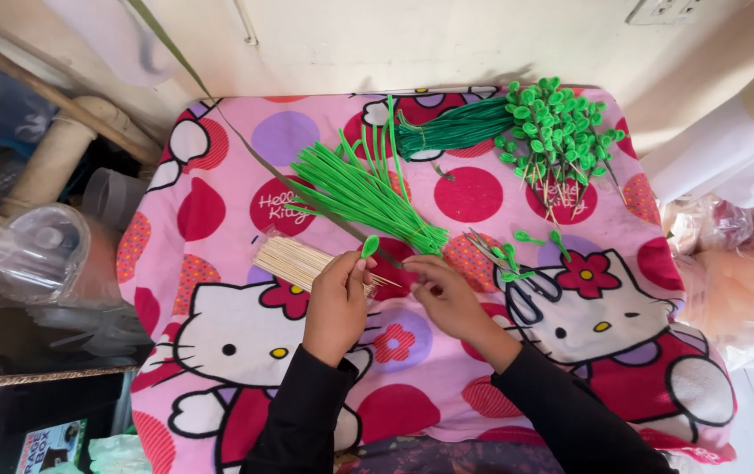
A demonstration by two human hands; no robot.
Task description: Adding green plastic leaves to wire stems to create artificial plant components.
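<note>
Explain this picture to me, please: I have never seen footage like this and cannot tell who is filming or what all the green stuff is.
The one picture comes from a camera worn on a person's head, looking down at their own two hands over a pink cartoon-cat blanket. The left hand pinches a small green leaf-shaped piece on a thin stick. The right hand rests beside it, fingers near that stick. On the blanket lie a bundle of plain wooden sticks, a bundle of green strips tied at one end, a heap of finished green leaf-tipped sticks, and a few loose ones near the right hand.
</note>
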